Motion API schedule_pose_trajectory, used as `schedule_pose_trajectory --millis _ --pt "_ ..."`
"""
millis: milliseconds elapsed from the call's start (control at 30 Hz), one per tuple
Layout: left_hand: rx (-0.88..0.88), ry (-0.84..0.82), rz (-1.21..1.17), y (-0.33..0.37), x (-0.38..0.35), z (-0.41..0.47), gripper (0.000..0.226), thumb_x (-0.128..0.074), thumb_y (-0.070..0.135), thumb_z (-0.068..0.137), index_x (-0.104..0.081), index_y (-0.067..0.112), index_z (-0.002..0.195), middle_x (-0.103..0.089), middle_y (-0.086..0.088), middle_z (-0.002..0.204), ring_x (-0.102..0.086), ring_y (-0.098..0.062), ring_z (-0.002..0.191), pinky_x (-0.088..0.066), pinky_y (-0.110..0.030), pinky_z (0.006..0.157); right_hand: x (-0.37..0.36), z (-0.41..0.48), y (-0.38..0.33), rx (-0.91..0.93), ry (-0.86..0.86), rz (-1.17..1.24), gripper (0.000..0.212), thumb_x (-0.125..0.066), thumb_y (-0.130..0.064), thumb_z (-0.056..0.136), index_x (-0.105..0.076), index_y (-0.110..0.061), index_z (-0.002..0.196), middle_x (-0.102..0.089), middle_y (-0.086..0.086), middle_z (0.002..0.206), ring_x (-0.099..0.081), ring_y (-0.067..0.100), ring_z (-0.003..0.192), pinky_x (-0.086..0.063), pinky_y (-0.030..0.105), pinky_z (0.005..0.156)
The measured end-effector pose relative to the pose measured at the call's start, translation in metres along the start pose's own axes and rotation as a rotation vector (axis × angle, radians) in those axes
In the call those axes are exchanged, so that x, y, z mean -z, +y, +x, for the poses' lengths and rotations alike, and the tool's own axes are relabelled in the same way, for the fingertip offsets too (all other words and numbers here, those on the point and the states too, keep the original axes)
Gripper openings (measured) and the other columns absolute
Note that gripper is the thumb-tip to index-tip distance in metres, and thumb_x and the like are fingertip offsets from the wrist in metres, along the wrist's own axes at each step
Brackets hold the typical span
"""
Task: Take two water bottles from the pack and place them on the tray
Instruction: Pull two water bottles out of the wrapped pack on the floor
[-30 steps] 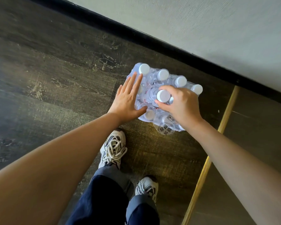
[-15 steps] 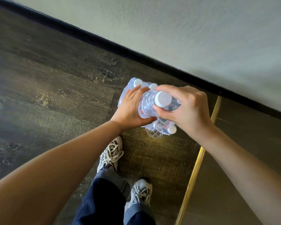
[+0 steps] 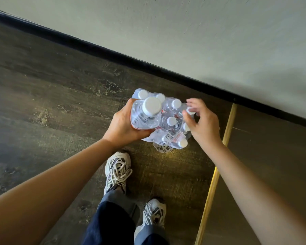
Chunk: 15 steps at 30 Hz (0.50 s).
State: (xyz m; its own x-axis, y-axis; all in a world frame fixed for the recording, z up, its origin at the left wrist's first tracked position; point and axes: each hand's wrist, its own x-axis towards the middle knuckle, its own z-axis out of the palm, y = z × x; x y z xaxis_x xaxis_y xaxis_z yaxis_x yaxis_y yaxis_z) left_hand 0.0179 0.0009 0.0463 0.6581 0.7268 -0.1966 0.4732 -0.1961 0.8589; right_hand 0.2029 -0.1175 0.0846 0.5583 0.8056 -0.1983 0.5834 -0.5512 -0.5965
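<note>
A shrink-wrapped pack of water bottles (image 3: 168,138) with white caps stands on the dark wooden floor near the wall. My left hand (image 3: 124,126) is shut on one clear water bottle (image 3: 145,115), lifted above the pack's left side with its white cap facing me. My right hand (image 3: 201,122) hovers over the pack's right side with fingers spread and curled around the white cap of another bottle (image 3: 190,110) still in the wrap; it is blurred, and no firm grip shows. No tray is in view.
A black skirting board (image 3: 148,62) and a pale wall run diagonally behind the pack. A brass floor strip (image 3: 217,170) runs just right of the pack. My two sneakers (image 3: 117,170) stand on the floor below the pack.
The bottle pulled out by my right hand has passed into my left hand. My right hand has let go and moved right, over the pack's right-hand caps.
</note>
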Motion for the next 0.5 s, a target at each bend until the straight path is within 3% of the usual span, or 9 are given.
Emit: schedule_pose_trajectory --millis 67,167,267,400,500 --pt "-0.002 0.007 0.011 -0.003 0.0 0.0 0.07 -0.083 0.038 0.053 -0.044 0.024 0.109 -0.05 0.032 0.085 -0.049 0.004 0.079 -0.033 0.004 0.067 -0.024 -0.004 0.022 -0.095 -0.103 -0.109 0.044 -0.064 -0.029 0.082 -0.051 -0.014 0.121 -0.066 0.009 0.118 -0.062 0.029 0.106 -0.053 0.043 0.087" --pt "0.002 -0.001 0.022 -0.007 -0.001 -0.002 0.069 -0.083 0.038 0.053 -0.043 0.025 0.108 -0.049 0.032 0.086 -0.047 0.012 0.082 -0.033 0.005 0.067 -0.055 -0.006 0.04 -0.082 -0.235 -0.254 0.048 -0.064 -0.034 0.08 -0.046 -0.018 0.122 -0.065 0.007 0.118 -0.06 0.028 0.108 -0.046 0.045 0.097" --pt "0.01 -0.007 0.018 -0.01 -0.004 -0.006 0.068 -0.08 0.043 0.052 -0.04 0.034 0.105 -0.05 0.033 0.086 -0.047 0.026 0.079 -0.033 0.007 0.068 -0.08 -0.002 0.05 -0.039 -0.216 -0.333 0.044 -0.066 -0.03 0.08 -0.048 -0.016 0.118 -0.066 0.006 0.113 -0.062 0.026 0.106 -0.041 0.045 0.101" --pt "-0.009 -0.013 0.019 -0.012 -0.008 -0.01 0.069 -0.081 0.042 0.051 -0.039 0.033 0.105 -0.049 0.032 0.09 -0.047 0.014 0.085 -0.032 0.008 0.071 -0.101 0.009 0.053 -0.03 -0.188 -0.33 0.038 -0.063 -0.009 0.082 -0.05 -0.009 0.118 -0.061 0.015 0.11 -0.061 0.031 0.101 -0.05 0.036 0.082" --pt "-0.005 -0.008 0.009 -0.01 -0.01 -0.01 0.069 -0.078 0.048 0.05 -0.039 0.034 0.105 -0.048 0.035 0.089 -0.047 0.011 0.086 -0.032 0.008 0.07 -0.102 0.014 0.052 -0.018 -0.201 -0.316 0.032 -0.062 -0.005 0.081 -0.052 -0.005 0.111 -0.058 0.016 0.106 -0.061 0.03 0.094 -0.043 0.028 0.07"
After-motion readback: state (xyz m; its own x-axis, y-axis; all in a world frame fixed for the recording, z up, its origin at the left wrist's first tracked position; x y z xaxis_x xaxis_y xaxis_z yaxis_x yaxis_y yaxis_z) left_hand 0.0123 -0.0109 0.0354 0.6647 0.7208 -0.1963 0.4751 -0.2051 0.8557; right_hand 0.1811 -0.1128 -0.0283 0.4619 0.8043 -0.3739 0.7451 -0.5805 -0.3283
